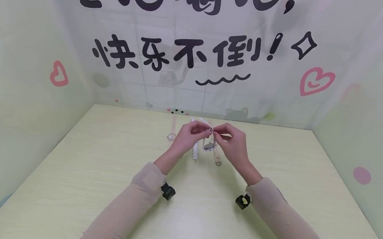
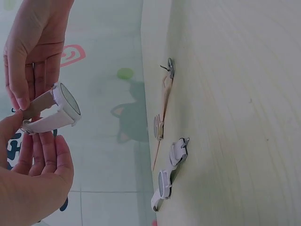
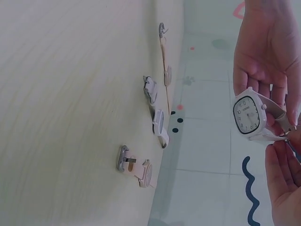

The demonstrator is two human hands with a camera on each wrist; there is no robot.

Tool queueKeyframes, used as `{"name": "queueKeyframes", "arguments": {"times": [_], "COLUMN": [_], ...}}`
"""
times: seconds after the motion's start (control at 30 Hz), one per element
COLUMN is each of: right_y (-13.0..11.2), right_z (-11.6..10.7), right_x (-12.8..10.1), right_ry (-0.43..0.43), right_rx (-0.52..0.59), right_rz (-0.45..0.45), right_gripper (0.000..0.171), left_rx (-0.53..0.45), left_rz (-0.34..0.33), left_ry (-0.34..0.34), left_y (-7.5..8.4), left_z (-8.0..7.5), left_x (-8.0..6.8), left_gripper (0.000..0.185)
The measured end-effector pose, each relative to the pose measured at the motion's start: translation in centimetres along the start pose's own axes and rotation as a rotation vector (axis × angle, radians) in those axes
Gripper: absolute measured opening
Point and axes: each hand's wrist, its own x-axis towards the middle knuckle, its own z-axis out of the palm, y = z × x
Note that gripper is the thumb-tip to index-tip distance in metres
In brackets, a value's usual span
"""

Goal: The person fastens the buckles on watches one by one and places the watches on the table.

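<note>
Pale wooden table (image 1: 105,187) fills the lower frame. At frame centre, above it, we see the left hand (image 1: 187,135) and right hand (image 1: 233,142) each pinching the strap of a white watch (image 1: 209,146). Beyond, three more watches (image 1: 196,150) lie flat near the tiled wall (image 1: 189,59).

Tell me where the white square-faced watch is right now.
In the head view, the white watch is held above the table between left hand and right hand, over the other watches.
</note>
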Motion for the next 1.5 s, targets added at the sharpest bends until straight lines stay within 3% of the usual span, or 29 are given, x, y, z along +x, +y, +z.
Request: {"name": "queueKeyframes", "arguments": {"times": [0.07,0.37,0.53,0.87,1.5], "right_y": [-0.4,2.9,2.9,2.7,3.0], "right_z": [-0.1,0.3,0.2,0.2,-0.4], "right_x": [-0.1,0.4,0.5,0.9,0.9], "right_ry": [0.014,0.032,0.028,0.025,0.021], "right_rx": [0.005,0.067,0.109,0.054,0.045], "right_rz": [0.003,0.006,-0.033,-0.173,-0.242], "right_gripper": [0.010,0.014,0.014,0.018,0.018], "left_rx": [0.002,0.019,0.026,0.059,0.035], "left_rz": [-0.009,-0.004,0.002,0.013,-0.001], "left_ry": [0.005,0.024,0.015,-0.038,-0.053], "left_y": [0.0,0.1,0.2,0.0,0.0], "left_z": [0.1,0.0,0.0,0.2,0.1], "left_x": [0.0,-0.2,-0.2,-0.2,-0.2], "left_gripper": [0.027,0.026,0.025,0.025,0.025]}}
